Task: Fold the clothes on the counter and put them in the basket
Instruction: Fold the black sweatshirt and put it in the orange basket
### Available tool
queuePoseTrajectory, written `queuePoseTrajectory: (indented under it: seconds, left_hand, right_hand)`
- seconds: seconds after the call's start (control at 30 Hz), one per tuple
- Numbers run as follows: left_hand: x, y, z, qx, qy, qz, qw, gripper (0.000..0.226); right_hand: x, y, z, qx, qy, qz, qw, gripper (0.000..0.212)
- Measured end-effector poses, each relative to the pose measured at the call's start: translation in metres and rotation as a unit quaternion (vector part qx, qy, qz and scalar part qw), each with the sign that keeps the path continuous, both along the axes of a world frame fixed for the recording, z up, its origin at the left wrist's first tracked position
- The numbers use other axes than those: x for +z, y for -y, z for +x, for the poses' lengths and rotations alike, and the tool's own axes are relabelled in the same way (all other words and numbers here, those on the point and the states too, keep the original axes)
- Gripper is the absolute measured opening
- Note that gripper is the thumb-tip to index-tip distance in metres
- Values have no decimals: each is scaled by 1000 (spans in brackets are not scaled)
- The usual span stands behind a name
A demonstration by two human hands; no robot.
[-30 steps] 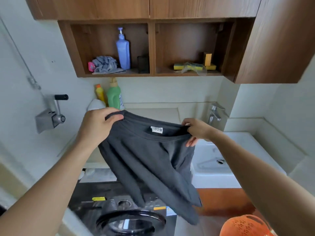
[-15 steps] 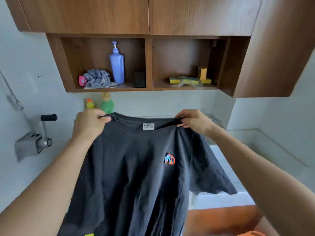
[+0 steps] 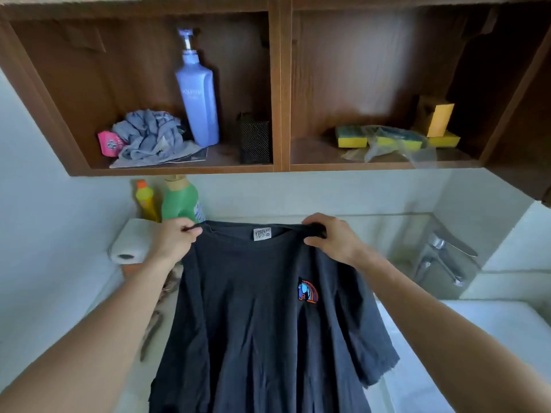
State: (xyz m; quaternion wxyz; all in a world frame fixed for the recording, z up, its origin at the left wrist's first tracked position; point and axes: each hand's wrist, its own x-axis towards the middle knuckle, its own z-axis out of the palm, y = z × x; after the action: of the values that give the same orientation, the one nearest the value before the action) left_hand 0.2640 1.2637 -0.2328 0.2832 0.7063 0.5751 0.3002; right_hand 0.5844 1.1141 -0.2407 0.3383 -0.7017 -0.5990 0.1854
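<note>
A dark grey T-shirt (image 3: 262, 323) with a small orange and blue chest emblem hangs spread out in front of me, its white neck label facing me. My left hand (image 3: 176, 239) pinches the left shoulder by the collar. My right hand (image 3: 328, 236) grips the right shoulder by the collar. The shirt hangs down past the bottom of the view over the pale counter (image 3: 131, 374). The basket is out of view.
An open wooden wall cabinet (image 3: 280, 84) above holds a blue pump bottle (image 3: 196, 93), a crumpled cloth, a black mesh holder and yellow sponges (image 3: 351, 137). A paper roll (image 3: 131, 242), green and yellow bottles stand at the back left. A tap (image 3: 444, 251) and white sink (image 3: 465, 353) lie to the right.
The shirt went from bunched and twisted to spread open by its shoulders. Both hands moved apart, then forward toward the back wall, and my view came closer to the cabinet.
</note>
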Motion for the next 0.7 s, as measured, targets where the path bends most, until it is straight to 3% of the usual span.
queuePoseTrajectory:
  seconds: [0.1,0.2,0.27,0.37,0.43,0.47,0.57,0.7]
  left_hand:
    - [11,-59,31,19,-11,26,999,17]
    - [-11,-85,67,-4,-44,35,998,61]
    - [-56,-72,85,-65,-109,41,991,73]
    - [-141,-35,93,-187,-245,-26,951,71]
    - [-192,-17,81,-207,-340,-93,913,79]
    - [-209,-9,73,-202,-366,-85,904,85]
    - [-233,8,57,-196,-385,-27,901,105]
    - [-230,11,52,-208,-388,-41,897,106]
  right_hand:
    - [6,-62,21,-2,39,35,999,42]
    - [-16,-105,30,-8,69,4,998,71]
    - [-59,-114,25,-6,94,-49,994,83]
    - [-139,-97,9,-3,136,-153,979,76]
    - [-186,-78,2,-21,184,-233,955,71]
    - [-202,-67,-1,-36,213,-245,945,74]
    - [-228,-41,-4,-71,260,-229,935,104]
    - [-228,-28,-9,-88,263,-231,933,109]
